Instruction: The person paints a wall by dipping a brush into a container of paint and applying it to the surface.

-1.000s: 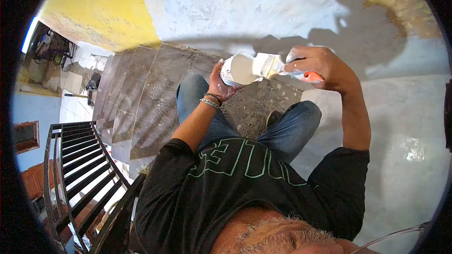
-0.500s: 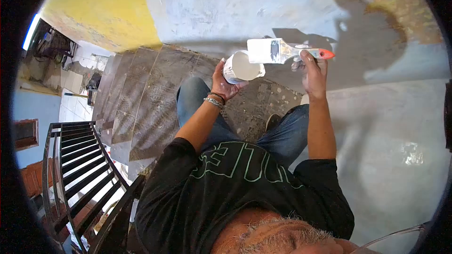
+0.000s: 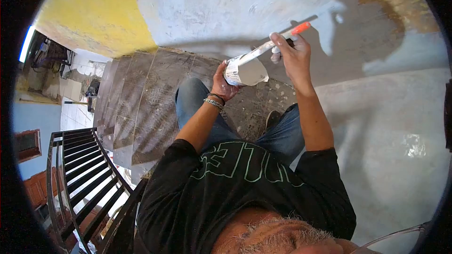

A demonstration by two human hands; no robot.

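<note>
My left hand (image 3: 223, 84) is wrapped round a white paint cup (image 3: 253, 71) with pale paint inside and smears down its side. In my right hand (image 3: 293, 56) is a paintbrush (image 3: 260, 51) with a red-tipped handle, its fingers closed on the handle. The brush is turned edge-on, slanting down to the left, with its white-coated bristles at the cup's rim. White paint marks the fingers of both hands.
Ahead stands a wall with yellow (image 3: 99, 14) and patchy light-blue (image 3: 202, 14) paint. Worn tiled steps (image 3: 146, 89) descend to the left, beside a black metal railing (image 3: 89, 169). A whitish wall (image 3: 391, 127) is on the right.
My right hand has moved slightly left and turned the paintbrush from flat to edge-on, bringing its bristles to the cup's rim. My left hand still holds the cup in nearly the same place.
</note>
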